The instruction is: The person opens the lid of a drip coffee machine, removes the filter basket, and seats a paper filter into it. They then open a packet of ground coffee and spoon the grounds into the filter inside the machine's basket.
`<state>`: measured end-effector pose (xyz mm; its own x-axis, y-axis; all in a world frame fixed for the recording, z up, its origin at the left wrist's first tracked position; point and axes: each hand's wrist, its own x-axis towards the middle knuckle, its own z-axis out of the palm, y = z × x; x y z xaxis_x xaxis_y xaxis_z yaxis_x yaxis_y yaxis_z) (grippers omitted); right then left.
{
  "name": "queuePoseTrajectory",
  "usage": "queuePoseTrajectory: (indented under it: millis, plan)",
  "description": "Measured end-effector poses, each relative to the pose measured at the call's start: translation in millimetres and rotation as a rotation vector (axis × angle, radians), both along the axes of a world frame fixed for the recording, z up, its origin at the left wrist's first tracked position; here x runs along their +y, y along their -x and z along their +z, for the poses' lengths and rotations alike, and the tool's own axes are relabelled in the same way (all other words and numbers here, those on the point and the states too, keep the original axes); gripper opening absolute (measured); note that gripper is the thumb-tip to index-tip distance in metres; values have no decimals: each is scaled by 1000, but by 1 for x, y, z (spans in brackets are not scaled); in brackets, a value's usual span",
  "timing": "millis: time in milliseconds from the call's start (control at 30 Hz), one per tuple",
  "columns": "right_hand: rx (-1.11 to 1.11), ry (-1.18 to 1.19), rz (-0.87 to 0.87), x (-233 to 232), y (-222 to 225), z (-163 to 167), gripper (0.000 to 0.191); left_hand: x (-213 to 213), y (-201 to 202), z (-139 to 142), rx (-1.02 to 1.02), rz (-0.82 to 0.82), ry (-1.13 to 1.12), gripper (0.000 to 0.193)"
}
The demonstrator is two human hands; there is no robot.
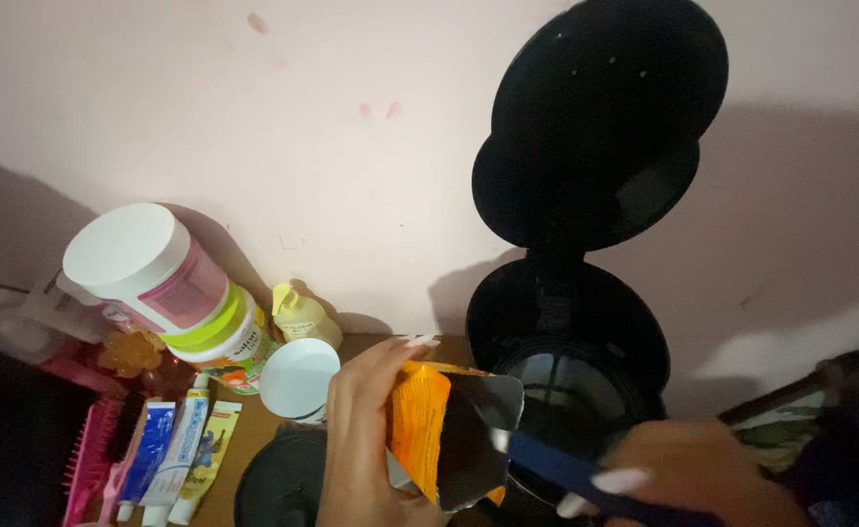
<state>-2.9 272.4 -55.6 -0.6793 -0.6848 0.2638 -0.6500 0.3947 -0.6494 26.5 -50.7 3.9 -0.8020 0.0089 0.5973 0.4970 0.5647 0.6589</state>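
Against pink wall, left hand (356, 439) grips orange packet (444, 434) over black kettle (571, 342); right hand (693, 473) clasps its blue handle (566, 475).

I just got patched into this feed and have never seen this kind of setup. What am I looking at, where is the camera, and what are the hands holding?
There is no machine here: a person works with two bare hands, and the single picture comes from a camera on their head, looking down. The left hand holds an opened orange pouch with a silvery inside, tilted toward a black electric kettle whose lid stands open against the pink wall. The right hand grips the kettle's dark blue handle. To the left on the wooden surface stand white-lidded jars, a small yellow bottle, a white cup, several tubes and a pink hairbrush.
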Motion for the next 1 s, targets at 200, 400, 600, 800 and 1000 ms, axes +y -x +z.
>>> queuePoseTrajectory:
  millis: [200,400,600,800,1000]
  plan:
    - [126,114,-88,-35,-7,0,33,-1,1,-4,-23,-27,-15,106]
    - [-111,160,-368,-30,-28,5,30,2,0,-5,-63,-22,-16,105]
    - [-83,551,-423,-22,-31,2,35,1,3,-3,-40,-16,2,97]
    - [3,770,-529,-33,-30,9,33,1,8,-7,-37,-4,3,94]
    - [82,1121,-799,-24,-16,-12,29,-8,18,-20,-6,36,77,91]
